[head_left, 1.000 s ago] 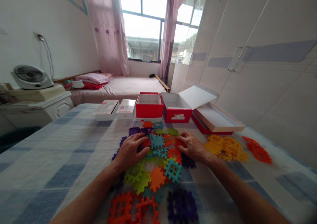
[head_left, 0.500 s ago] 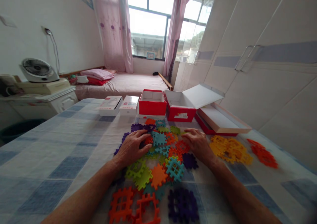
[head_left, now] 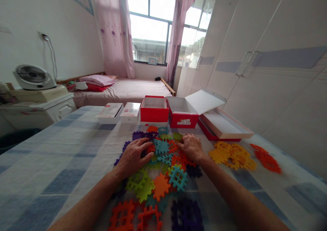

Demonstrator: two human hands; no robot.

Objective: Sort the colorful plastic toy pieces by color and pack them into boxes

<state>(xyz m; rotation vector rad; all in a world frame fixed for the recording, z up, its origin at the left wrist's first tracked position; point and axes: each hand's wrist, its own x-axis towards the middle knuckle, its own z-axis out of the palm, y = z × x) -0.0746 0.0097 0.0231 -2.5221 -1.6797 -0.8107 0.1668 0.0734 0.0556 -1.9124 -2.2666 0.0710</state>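
A loose pile of plastic interlocking building pieces covers the middle of the tablecloth, in turquoise, orange, lime green and dark purple. My left hand (head_left: 134, 155) lies over the pile's left side with its thumb spread from its fingers, touching an orange piece and purple pieces. On the right side, my right hand (head_left: 192, 147) has its bent fingers over orange pieces, its thumb and index fingertip slightly apart; no held piece shows. Between the hands lies a turquoise piece (head_left: 161, 146). Closer to me are a turquoise lattice square (head_left: 178, 178), an orange piece (head_left: 161, 187) and lime pieces (head_left: 143, 186).
Yellow pieces (head_left: 232, 156) and an orange-red group (head_left: 267, 159) lie to the right. Behind the pile stand two white boxes, an open red box (head_left: 154, 114), another red box (head_left: 183, 118) with its lid raised, and a shallow box (head_left: 230, 127). Orange frames (head_left: 121, 215) lie near me.
My right hand has shifted left onto the orange pieces, its fingers more bent. My left hand stays in nearly the same place on the pile. The camera view has shifted slightly.
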